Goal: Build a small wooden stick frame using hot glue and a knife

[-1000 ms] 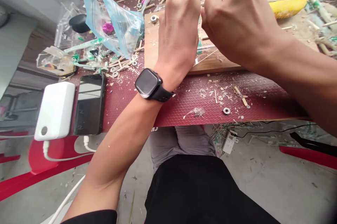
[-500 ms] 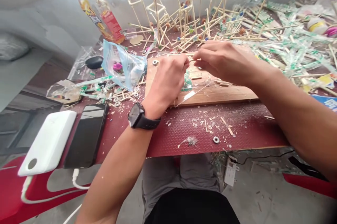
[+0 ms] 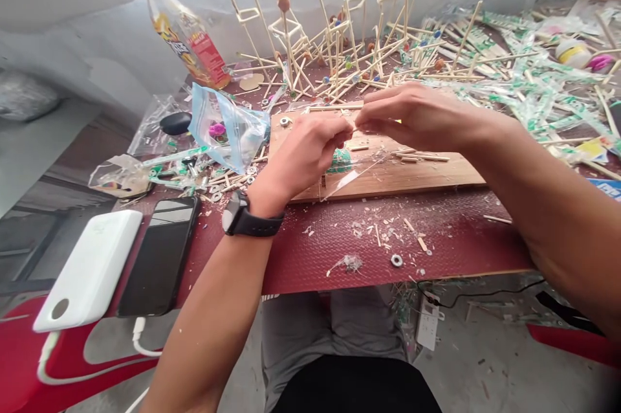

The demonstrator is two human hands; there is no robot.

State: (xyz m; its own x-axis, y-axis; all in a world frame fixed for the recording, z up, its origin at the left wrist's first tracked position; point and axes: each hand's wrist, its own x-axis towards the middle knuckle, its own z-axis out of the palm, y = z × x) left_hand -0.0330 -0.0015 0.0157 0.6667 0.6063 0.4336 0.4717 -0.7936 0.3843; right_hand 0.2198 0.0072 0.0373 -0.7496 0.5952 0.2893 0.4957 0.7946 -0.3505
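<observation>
Over the wooden board (image 3: 427,175), my left hand (image 3: 310,153) and my right hand (image 3: 412,116) meet fingertip to fingertip. Both are closed in a pinch, and whatever sits between the fingertips is too small and hidden to name. Just beneath them lie a clear plastic wrapper with green print (image 3: 341,162) and short pieces of wooden stick (image 3: 422,157). A metal nut (image 3: 285,121) rests on the board's left corner. Behind the hands stand stick structures with brown clay balls (image 3: 283,2) and coloured beads.
At the back left leans a plastic bottle (image 3: 187,44), with an open zip bag (image 3: 226,128) in front. A phone (image 3: 160,257) and a white power bank (image 3: 90,270) lie at the left edge. Plastic wrappers (image 3: 524,70) and sticks cover the right. Another nut (image 3: 396,260) lies near the front edge.
My left hand has shifted slightly lower, and both hands stay together at the fingertips. The view has tilted a little, showing more of the bottle's cap. More stick pieces on the board are visible.
</observation>
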